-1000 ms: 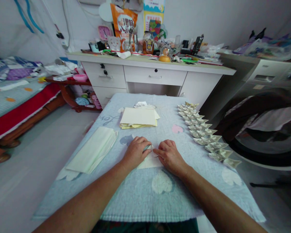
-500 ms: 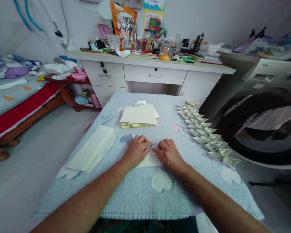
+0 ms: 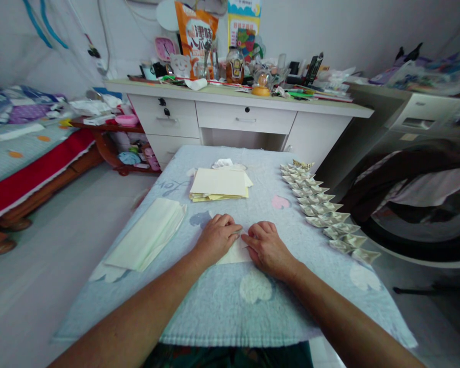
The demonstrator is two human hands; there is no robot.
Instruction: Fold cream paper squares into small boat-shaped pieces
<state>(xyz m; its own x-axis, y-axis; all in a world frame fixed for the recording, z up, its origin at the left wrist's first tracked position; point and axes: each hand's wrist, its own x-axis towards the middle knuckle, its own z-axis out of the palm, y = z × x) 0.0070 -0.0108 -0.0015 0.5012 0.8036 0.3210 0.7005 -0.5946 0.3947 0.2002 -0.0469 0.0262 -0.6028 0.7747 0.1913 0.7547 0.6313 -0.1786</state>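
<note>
A small cream sheet of paper (image 3: 233,255) lies on the cloth-covered table, its far part hidden under my fingers. My left hand (image 3: 219,236) is closed on the sheet's far left part, thumb and fingertips together. From the right, my right hand (image 3: 267,245) grips the paper's other side with fingers curled, its fingertips almost meeting the left ones. Beyond the hands sits a stack of cream and yellow paper (image 3: 218,182). To the left lies a pile of long pale folded sheets (image 3: 145,237). Several folded paper boats (image 3: 318,207) stand in rows along the right side.
A blue patterned cloth (image 3: 210,312) covers the table. Crumpled white paper (image 3: 222,163) lies behind the stack. Past the far edge stands a white desk (image 3: 230,117) crowded with jars and bags. A washing machine (image 3: 414,138) is at right, a bed (image 3: 34,153) at left.
Both hands stay almost still on the sheet. The whole view has shifted very slightly.
</note>
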